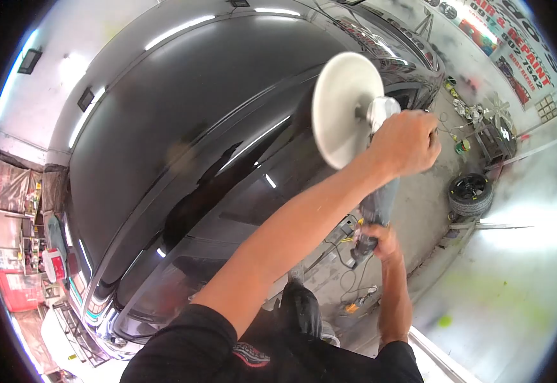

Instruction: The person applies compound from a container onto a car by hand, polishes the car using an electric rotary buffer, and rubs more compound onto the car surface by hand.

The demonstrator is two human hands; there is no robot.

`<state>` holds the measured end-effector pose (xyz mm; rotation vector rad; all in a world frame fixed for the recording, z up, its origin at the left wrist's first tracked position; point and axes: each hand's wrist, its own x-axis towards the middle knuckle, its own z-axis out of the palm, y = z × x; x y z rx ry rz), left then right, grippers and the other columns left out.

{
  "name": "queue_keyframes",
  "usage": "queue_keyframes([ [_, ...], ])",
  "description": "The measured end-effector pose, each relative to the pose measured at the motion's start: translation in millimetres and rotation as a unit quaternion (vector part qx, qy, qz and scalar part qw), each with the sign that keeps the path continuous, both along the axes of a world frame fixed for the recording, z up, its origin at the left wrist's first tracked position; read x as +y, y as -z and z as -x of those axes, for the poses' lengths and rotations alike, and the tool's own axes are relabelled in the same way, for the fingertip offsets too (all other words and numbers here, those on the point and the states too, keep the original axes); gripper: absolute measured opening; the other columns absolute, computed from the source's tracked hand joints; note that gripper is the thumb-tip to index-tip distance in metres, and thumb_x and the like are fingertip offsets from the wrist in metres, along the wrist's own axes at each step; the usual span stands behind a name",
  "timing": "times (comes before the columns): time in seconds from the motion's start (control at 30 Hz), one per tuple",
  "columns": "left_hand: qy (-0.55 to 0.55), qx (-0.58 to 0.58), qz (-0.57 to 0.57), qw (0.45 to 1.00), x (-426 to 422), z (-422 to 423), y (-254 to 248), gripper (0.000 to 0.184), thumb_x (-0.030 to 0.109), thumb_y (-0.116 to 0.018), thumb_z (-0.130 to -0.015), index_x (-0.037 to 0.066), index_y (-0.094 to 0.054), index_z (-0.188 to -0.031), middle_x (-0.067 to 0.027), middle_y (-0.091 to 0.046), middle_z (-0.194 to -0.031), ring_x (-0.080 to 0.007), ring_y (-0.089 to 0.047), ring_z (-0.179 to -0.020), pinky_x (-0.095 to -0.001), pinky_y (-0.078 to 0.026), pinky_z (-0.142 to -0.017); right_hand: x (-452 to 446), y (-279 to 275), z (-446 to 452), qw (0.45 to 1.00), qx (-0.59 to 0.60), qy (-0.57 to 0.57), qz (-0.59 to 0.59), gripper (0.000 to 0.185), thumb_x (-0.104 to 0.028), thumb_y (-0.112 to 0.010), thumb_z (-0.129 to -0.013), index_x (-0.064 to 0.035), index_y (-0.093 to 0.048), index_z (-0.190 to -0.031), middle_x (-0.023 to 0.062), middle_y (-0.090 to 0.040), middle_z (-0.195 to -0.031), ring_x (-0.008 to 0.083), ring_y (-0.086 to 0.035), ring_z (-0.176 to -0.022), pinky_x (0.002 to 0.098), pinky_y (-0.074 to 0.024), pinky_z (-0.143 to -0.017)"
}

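Observation:
A polisher (pixel 378 203) with a wide round white pad (pixel 341 108) is in both my hands beside a glossy black car (pixel 227 83). My left hand (pixel 409 143) is closed around the front of the tool, just behind its silver head (pixel 382 110). Lower down, my right hand (pixel 379 241) grips the rear of the polisher's dark body. The pad stands on edge against the view of the car's side and roof edge; whether it touches the paint I cannot tell. My left forearm crosses in front of the car's side.
A loose tyre (pixel 470 195) lies on the concrete floor to the right, near a dark metal stand (pixel 495 142). Cords (pixel 350 281) trail over the floor below the polisher. A wall banner (pixel 524 57) hangs at upper right. Cluttered shelves (pixel 20 236) stand at far left.

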<state>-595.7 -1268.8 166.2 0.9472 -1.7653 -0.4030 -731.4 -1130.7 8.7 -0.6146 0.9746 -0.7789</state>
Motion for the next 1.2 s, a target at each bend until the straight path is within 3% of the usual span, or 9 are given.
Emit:
queue_keyframes([
  [0.2,-0.024,0.000,0.002,1.000,136.7,-80.3,-11.3,0.010,0.005,-0.068,-0.080,0.003,-0.059,-0.083,-0.0119,-0.060,-0.075,-0.0323,-0.060,-0.059,-0.0410,-0.049,-0.054,96.0,-3.5,-40.0,0.977,0.125,-0.153,0.084,0.048,-0.013,-0.086,-0.069,-0.0051,-0.067,-0.112,0.0031,-0.070,-0.098,0.0174,-0.067,-0.086,0.0354,-0.0533,-0.077],
  [0.43,-0.096,-0.016,0.012,0.995,300.7,-185.4,-38.5,0.026,0.003,-0.075,-0.073,-0.002,-0.068,-0.097,-0.0173,-0.068,-0.087,-0.0290,-0.068,-0.067,-0.0355,-0.055,-0.060,186.0,-46.2,-108.9,0.936,0.148,-0.281,0.152,0.065,-0.021,-0.088,-0.069,-0.0039,-0.062,-0.126,0.0130,-0.071,-0.115,0.0261,-0.067,-0.107,0.0397,-0.0490,-0.099],
  [0.67,-0.238,-0.083,-0.058,0.966,502.1,-271.5,-74.5,0.043,0.005,-0.076,-0.073,0.002,-0.057,-0.111,-0.0204,-0.069,-0.097,-0.0327,-0.069,-0.078,-0.0415,-0.060,-0.073,257.3,-100.2,-187.7,0.811,0.221,-0.468,0.271,0.079,-0.031,-0.085,-0.073,0.0008,-0.051,-0.136,0.0274,-0.067,-0.118,0.0414,-0.066,-0.110,0.0445,-0.0511,-0.097],
  [0.77,-0.282,-0.077,0.001,0.956,566.4,-280.4,-69.1,0.028,0.006,-0.057,-0.084,0.001,-0.056,-0.111,-0.0305,-0.061,-0.098,-0.0325,-0.062,-0.075,-0.0451,-0.056,-0.073,281.3,-85.7,-214.3,0.789,0.150,-0.522,0.285,0.080,-0.034,-0.086,-0.073,-0.0020,-0.050,-0.137,0.0226,-0.070,-0.110,0.0433,-0.067,-0.105,0.0449,-0.0527,-0.092],
  [0.8,-0.345,-0.046,-0.014,0.937,585.2,-274.9,-70.2,0.027,0.005,-0.057,-0.085,0.000,-0.055,-0.111,-0.0290,-0.060,-0.098,-0.0309,-0.061,-0.075,-0.0456,-0.056,-0.072,284.5,-86.0,-224.8,0.768,0.142,-0.555,0.286,0.079,-0.033,-0.086,-0.072,-0.0018,-0.050,-0.136,0.0229,-0.070,-0.110,0.0432,-0.067,-0.105,0.0452,-0.0525,-0.091],
  [0.83,-0.359,-0.169,0.113,0.911,601.1,-291.5,-53.2,0.031,0.005,-0.058,-0.087,-0.001,-0.055,-0.118,-0.0285,-0.061,-0.105,-0.0312,-0.063,-0.083,-0.0450,-0.056,-0.076,286.4,-89.3,-238.8,0.744,0.129,-0.589,0.287,0.079,-0.032,-0.086,-0.072,-0.0017,-0.050,-0.135,0.0232,-0.069,-0.110,0.0430,-0.066,-0.105,0.0455,-0.0523,-0.091],
  [0.9,-0.404,-0.180,0.235,0.866,640.8,-303.4,-28.5,0.021,0.007,-0.066,-0.093,-0.005,-0.065,-0.110,-0.0161,-0.062,-0.094,-0.0295,-0.062,-0.083,-0.0344,-0.053,-0.068,297.9,-89.5,-269.7,0.705,0.090,-0.641,0.289,0.079,-0.031,-0.086,-0.071,-0.0011,-0.050,-0.134,0.0237,-0.069,-0.111,0.0433,-0.066,-0.104,0.0467,-0.0519,-0.091],
  [0.93,-0.493,-0.106,0.223,0.834,631.8,-290.7,-38.4,0.025,0.016,-0.060,-0.099,-0.007,-0.061,-0.109,-0.0176,-0.059,-0.089,-0.0284,-0.062,-0.073,-0.0281,-0.051,-0.056,305.2,-87.3,-284.8,0.691,0.067,-0.658,0.292,0.079,-0.030,-0.087,-0.070,-0.0008,-0.050,-0.133,0.0239,-0.068,-0.111,0.0436,-0.066,-0.104,0.0476,-0.0517,-0.090],
  [1.2,-0.759,-0.013,0.094,0.644,785.5,-312.3,6.5,0.023,0.015,-0.073,-0.092,-0.005,-0.064,-0.098,-0.0144,-0.062,-0.079,-0.0207,-0.058,-0.063,-0.0308,-0.048,-0.054,410.0,-27.6,-391.2,0.502,-0.022,-0.823,0.264,0.071,-0.028,-0.086,-0.062,-0.0004,-0.059,-0.121,0.0232,-0.070,-0.105,0.0421,-0.066,-0.104,0.0479,-0.0523,-0.088],
])
